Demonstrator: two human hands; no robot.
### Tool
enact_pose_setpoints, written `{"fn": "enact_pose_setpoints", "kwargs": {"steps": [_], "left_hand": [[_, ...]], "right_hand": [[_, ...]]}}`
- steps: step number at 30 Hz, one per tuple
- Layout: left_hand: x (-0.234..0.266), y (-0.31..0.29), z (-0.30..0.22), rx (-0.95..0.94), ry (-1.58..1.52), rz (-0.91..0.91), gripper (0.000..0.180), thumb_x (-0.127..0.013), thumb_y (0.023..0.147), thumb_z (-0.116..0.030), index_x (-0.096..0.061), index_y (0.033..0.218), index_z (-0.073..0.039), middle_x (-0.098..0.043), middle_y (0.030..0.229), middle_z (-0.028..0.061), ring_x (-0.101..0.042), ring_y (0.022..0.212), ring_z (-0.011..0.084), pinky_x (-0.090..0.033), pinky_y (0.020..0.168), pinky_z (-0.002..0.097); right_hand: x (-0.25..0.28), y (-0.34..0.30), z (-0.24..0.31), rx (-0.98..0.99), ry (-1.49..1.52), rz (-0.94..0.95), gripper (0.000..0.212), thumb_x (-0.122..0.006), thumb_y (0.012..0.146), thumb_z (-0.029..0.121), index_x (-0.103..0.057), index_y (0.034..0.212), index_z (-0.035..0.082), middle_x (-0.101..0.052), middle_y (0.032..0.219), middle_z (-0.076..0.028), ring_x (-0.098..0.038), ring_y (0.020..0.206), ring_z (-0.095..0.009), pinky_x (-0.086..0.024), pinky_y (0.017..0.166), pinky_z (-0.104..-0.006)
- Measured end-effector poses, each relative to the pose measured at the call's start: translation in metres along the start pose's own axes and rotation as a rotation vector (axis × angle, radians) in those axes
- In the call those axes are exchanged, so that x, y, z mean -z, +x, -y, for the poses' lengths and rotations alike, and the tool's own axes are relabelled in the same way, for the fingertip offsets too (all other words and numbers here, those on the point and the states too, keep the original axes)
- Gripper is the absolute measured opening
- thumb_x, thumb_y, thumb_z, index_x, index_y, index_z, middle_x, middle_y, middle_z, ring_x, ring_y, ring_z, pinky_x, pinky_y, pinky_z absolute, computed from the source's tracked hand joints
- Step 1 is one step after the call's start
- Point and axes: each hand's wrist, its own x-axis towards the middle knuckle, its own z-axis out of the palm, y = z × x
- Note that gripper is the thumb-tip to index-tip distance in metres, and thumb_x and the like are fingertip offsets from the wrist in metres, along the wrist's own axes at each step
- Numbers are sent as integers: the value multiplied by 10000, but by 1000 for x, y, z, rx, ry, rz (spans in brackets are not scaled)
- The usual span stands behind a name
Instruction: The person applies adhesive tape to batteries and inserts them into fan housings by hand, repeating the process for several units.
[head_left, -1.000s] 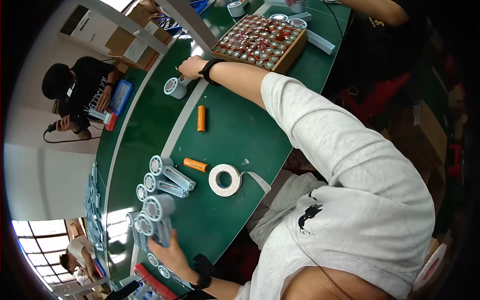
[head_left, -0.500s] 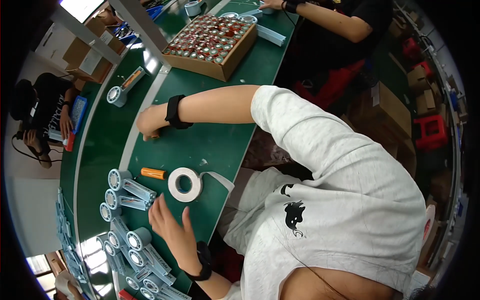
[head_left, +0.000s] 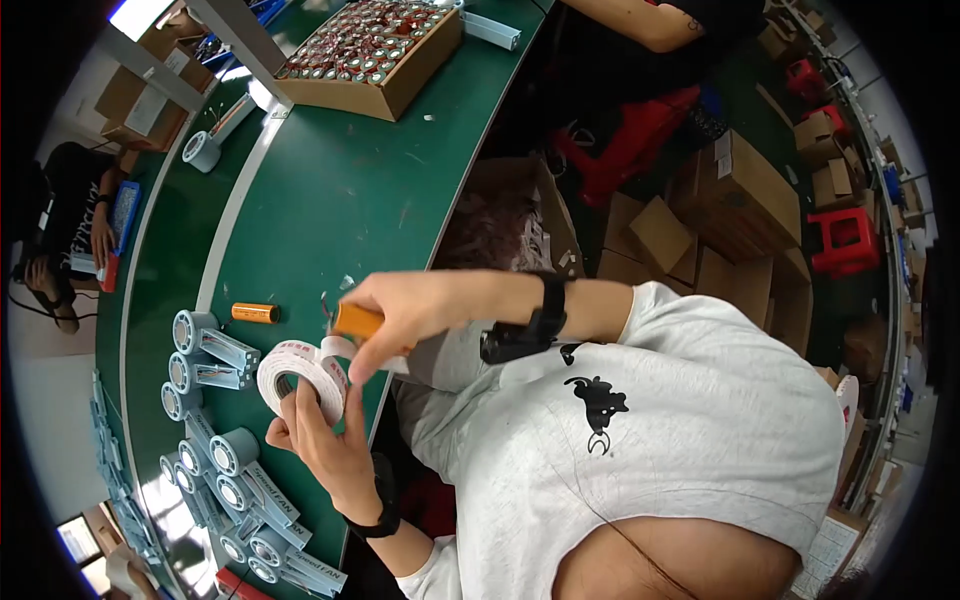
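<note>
My left hand [head_left: 325, 445] holds a roll of white double-sided tape [head_left: 290, 362], its fingers hooked into the roll's core. Just above and to the right, my right hand [head_left: 405, 305] grips an orange cylindrical battery [head_left: 358, 320] with thin wires at its end. A loose strip of tape [head_left: 338, 348] runs from the roll up to my right fingers, which partly hide it. On the green table [head_left: 300, 210], beyond the roll, lies a second orange battery [head_left: 255, 313]. Several light blue handheld fan bodies [head_left: 222, 360] lie left of my left hand, some with open handles.
A cardboard box [head_left: 390, 98] full of batteries stands at the far end. One opened fan [head_left: 205, 148] lies past the metal strip. Across the table a co-worker [head_left: 75, 215] handles parts by a blue tray [head_left: 125, 218]. Cartons [head_left: 745, 190] and red stools [head_left: 843, 242] are at right.
My right hand has come back from the far part of the table to the tape, with an orange battery in it. My left hand has taken hold of the tape roll and tilted it up.
</note>
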Motion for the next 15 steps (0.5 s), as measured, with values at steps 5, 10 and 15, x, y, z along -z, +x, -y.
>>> {"fn": "enact_pose_setpoints", "kwargs": {"steps": [5,10,15], "left_hand": [[8,-22,6,415,-406,-469,479,-469,894,-189,-324,1282,52,-537,1022,173,-454,939,222,-308,856,332],[9,-45,7,460,-781,-746,497,-311,957,-265,-264,1310,81,-529,1089,157,-444,1020,219,-308,899,347],[-14,-45,-11,421,-554,-466,382,-319,953,-195,-400,1247,35,-511,1161,142,-478,1065,223,-333,919,315]], "right_hand": [[-28,-8,-17,172,-64,-85,297,-695,745,236,-559,864,0,-492,636,-2,-444,587,-77,-360,522,-231],[-31,-16,-24,71,-104,-90,292,-680,767,218,-556,900,-11,-513,718,-20,-445,641,-81,-373,575,-232],[-38,-7,-30,301,85,-198,252,-643,792,161,-554,934,-27,-528,817,-60,-492,705,-125,-405,623,-263]]}}
